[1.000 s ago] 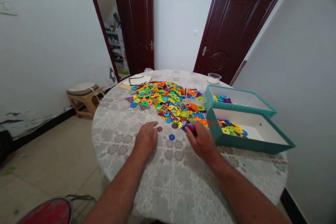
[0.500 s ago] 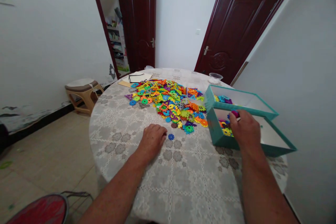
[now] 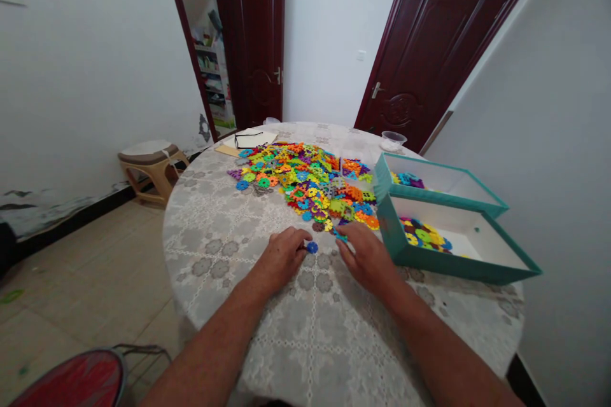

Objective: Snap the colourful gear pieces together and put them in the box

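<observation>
My left hand is low over the tablecloth, its fingertips closed at the left edge of a small blue flower-shaped disc. Opposite it, my right hand pinches a teal flower-shaped disc at the near edge of the pile; the fingers cover part of this piece. Just beyond both hands spreads a large heap of colourful plastic interlocking discs. To the right, a teal box with a white inside contains several yellow, blue and purple discs.
A second teal box adjoins the first on its far side. Glasses lie on papers at the back left. A clear plastic bowl stands near the far right edge of the round table. Stools are on the left.
My right hand has left the near box, where it held purple and blue discs, and moved left to the teal disc. My left fingers have closed in on the blue disc.
</observation>
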`<state>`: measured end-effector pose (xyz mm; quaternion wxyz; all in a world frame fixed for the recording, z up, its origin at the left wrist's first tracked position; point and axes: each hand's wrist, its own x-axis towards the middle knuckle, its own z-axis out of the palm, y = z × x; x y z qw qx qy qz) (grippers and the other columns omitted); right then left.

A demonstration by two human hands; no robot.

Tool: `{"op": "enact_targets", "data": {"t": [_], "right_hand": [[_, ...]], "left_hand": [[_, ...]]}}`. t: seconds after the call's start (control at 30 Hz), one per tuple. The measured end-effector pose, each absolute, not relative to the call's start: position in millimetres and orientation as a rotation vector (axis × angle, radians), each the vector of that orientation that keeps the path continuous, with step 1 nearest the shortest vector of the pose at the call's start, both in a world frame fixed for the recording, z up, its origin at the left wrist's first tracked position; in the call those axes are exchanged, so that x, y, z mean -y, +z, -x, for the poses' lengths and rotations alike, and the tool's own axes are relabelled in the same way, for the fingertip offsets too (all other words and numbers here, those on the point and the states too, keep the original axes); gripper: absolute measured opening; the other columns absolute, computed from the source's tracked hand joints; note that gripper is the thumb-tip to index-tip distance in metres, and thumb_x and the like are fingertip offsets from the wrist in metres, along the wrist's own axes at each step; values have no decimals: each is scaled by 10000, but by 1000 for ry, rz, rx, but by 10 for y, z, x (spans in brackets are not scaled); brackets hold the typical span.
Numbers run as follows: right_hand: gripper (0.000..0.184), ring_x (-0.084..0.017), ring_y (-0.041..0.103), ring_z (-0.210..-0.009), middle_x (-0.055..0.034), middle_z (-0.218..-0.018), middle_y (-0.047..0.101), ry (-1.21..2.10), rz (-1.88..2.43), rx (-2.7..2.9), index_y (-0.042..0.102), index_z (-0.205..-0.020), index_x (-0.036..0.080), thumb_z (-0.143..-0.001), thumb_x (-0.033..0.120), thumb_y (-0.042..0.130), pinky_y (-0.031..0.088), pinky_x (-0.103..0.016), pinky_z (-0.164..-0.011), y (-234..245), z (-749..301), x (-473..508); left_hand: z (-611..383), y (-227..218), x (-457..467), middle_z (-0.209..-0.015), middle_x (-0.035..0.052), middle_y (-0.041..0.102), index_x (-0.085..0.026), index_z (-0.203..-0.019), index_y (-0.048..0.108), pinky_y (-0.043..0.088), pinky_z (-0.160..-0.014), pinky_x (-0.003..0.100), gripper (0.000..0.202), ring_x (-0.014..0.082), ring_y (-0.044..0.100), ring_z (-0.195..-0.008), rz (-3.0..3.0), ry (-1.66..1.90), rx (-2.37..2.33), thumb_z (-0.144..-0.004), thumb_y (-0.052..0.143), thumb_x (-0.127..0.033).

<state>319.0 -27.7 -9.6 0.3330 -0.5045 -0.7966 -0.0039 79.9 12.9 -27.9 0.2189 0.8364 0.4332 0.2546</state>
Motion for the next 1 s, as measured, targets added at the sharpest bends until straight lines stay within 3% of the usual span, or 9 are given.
{"op": "enact_targets", "data": {"t": [0.17,0.4,0.57,0.8,1.0], "right_hand": [[310,-304,568,-1162,-149,-1234,641,121,1400,2239,620,-1312,217,-1004,233,589,496,-474,-994,-349,-2842,234],[79,-267,530,-1043,-103,-1087,609,162,1390,2227,615,-1024,207,-950,192,637,449,-413,-937,-362,-2784,221],[102,-208,579,-910,-34,-955,633,418,1275,2155,607,-986,216,-924,137,628,456,-315,-800,-349,-2821,220],[257,-184,685,-953,-13,-1035,743,643,1150,1998,686,-1138,245,-946,109,582,500,-303,-872,-264,-2816,254],[255,-184,685,-855,-12,-979,742,567,1246,1926,674,-1120,240,-930,120,552,501,-300,-796,-221,-2870,266]], "left_hand": [[-797,-278,-128,-999,25,705,-239,-1214,665,482,-890,319,387,191,644,-935,-2173,754,-1079,-858,591,-107],[-770,-285,-135,-909,3,733,-246,-1254,668,492,-853,301,402,184,667,-866,-2091,724,-1113,-862,625,-168],[-757,-255,-132,-904,17,753,-233,-1187,714,477,-804,293,323,193,672,-852,-2099,676,-1102,-867,669,-222],[-747,-287,-145,-895,20,723,-218,-941,722,428,-743,283,96,197,650,-850,-2218,619,-1118,-913,655,-281],[-749,-272,-128,-870,11,671,-212,-901,662,402,-735,292,117,182,603,-813,-2252,690,-1127,-953,615,-307]]}}
